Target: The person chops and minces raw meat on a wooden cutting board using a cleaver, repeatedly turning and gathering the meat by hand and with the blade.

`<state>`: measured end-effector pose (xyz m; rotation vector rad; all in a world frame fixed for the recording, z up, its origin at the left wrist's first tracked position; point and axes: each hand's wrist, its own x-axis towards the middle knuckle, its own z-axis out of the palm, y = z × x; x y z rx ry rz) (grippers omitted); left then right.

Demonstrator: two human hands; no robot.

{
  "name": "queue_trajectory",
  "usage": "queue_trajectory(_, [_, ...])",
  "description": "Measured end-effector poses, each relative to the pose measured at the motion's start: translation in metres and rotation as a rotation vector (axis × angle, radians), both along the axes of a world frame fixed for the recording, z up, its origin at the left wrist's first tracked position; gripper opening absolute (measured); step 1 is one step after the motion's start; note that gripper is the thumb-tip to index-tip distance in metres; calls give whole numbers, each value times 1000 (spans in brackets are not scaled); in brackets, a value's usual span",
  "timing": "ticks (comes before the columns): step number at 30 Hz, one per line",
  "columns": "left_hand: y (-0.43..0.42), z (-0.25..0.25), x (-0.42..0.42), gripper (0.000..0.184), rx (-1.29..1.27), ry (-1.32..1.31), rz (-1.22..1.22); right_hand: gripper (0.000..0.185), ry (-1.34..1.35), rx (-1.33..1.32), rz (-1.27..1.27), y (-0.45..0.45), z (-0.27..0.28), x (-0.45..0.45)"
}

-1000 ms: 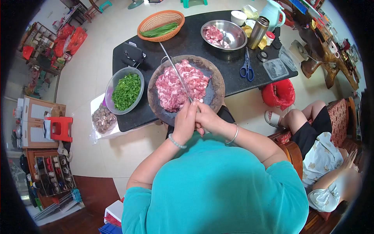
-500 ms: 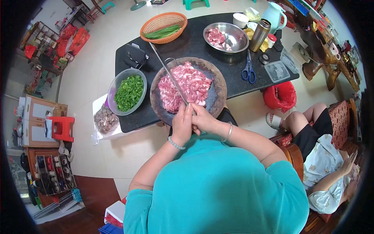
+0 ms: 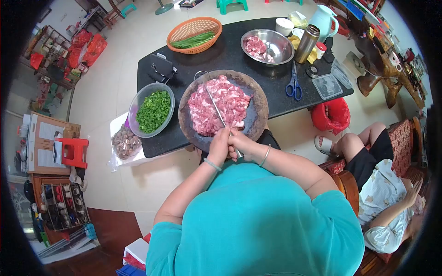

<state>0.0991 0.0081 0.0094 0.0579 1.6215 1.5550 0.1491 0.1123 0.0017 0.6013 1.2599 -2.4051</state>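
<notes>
A knife (image 3: 214,103) lies with its narrow blade across the chopped raw meat (image 3: 232,99), its tip toward the far left side. My right hand (image 3: 241,141) is closed round the handle, whose end sticks out below the fingers. My left hand (image 3: 219,144) is closed too, pressed against the right one at the front of the handle. Under the meat is a round chopping board (image 3: 260,108) with a metal ring at its far rim. How the left fingers wrap is partly hidden.
Left of the board stands a bowl (image 3: 132,120) of chopped greens; beyond are an orange basket (image 3: 184,30) with green stalks and a steel bowl (image 3: 281,43) with meat. Scissors (image 3: 293,87), a flask (image 3: 307,43) and a jug (image 3: 323,20) are rightward. A seated person (image 3: 382,184) is at right.
The knife has come down from a raised, tilted position onto the meat, its tip drawing back from near the orange basket. Both hands have shifted slightly toward my body.
</notes>
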Motion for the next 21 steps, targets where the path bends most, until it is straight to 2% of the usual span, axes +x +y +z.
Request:
queue_trajectory(3, [2, 35, 2, 41, 29, -101, 25, 14, -14, 14, 7, 2, 33, 3])
queue_trajectory(5, [-3, 51, 9, 39, 68, 212, -41, 16, 20, 50, 21, 3, 57, 11])
queue_trajectory(6, [-3, 52, 12, 38, 20, 456, -21, 18, 180, 145, -4, 2, 59, 13])
queue_trajectory(7, [-1, 51, 13, 38, 23, 457, -17, 20, 343, 240, -27, 2, 61, 13])
queue_trajectory(9, [0, 44, 15, 40, 32, 566, 23, 28, 302, 162, -7, 4, 29, 7])
queue_trajectory(10, [2, 28, 12, 42, 7, 380, 55, 29, 248, 91, 21, 7, 13, 3])
queue_trajectory(11, [0, -2, 2, 44, -13, 199, 5, 28, 53, -32, 46, 9, 6, 4])
queue_trajectory(12, [-1, -21, -5, 45, -33, 18, -47, 26, 14, -100, 61, 10, -6, 4])
queue_trajectory(13, [1, -2, 2, 48, -71, -15, -29, 25, -25, -169, 72, 8, -10, 3])
queue_trajectory(15, [1, -5, 0, 45, -56, -14, -45, 19, -2, -167, 63, 6, -17, 5])
queue_trajectory(17, [-4, -10, -2, 42, -18, 23, -104, 16, -29, 61, 35, 0, -2, 6])
queue_trajectory(21, [-5, -12, 3, 41, -75, 117, -75, 20, 64, 199, -36, -6, 2, 11])
